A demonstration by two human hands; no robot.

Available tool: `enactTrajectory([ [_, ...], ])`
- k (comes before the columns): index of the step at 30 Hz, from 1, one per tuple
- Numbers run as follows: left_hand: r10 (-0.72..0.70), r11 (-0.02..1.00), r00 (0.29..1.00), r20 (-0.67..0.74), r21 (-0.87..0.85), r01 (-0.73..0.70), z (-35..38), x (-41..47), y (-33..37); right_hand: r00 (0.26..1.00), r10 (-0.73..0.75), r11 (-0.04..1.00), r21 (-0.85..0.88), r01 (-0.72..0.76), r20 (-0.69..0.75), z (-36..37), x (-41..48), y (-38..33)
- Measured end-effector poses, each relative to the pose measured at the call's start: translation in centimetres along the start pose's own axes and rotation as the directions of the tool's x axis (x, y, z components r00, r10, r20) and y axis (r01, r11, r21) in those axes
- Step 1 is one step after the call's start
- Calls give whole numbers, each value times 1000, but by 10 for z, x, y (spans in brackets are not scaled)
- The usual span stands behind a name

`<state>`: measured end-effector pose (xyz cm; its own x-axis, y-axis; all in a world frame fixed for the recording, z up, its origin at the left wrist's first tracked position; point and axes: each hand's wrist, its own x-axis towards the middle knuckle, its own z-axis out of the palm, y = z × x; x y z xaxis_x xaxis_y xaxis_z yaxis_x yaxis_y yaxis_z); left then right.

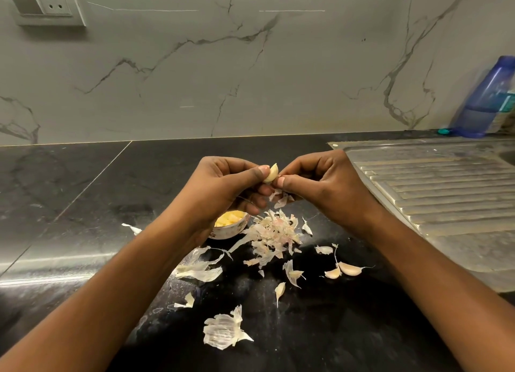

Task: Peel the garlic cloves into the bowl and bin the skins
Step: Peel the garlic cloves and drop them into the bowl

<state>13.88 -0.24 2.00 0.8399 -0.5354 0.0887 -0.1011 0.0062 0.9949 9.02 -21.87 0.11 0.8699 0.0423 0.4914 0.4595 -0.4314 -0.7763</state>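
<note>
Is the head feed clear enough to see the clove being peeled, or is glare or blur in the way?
Head view: the clove between the left hand and right hand is sharp, evenly lit; glare streaks the countertop far left only; the blue bottle at the right edge is blurred.

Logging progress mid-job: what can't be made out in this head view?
Head view only:
Bowl: left wrist covers most; peeled count hidden.
Clove: fingertips of left hand and right hand cover its lower end; remaining skin unclear.
Bin: none in frame.
Blue bottle: blurred, cut by right edge; label unreadable.
Sink basin: cut off at right edge.
</note>
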Motion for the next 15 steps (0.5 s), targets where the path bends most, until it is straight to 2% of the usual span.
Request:
enactTrajectory([
  [7,169,966,984,-61,207,-154,-1,0,-3,999,17,999,-35,-16,43,-1,1,2],
  [15,196,946,981,6,262,-191,1,-2,-3,998,21,997,-79,-16,63,-1,3,3],
])
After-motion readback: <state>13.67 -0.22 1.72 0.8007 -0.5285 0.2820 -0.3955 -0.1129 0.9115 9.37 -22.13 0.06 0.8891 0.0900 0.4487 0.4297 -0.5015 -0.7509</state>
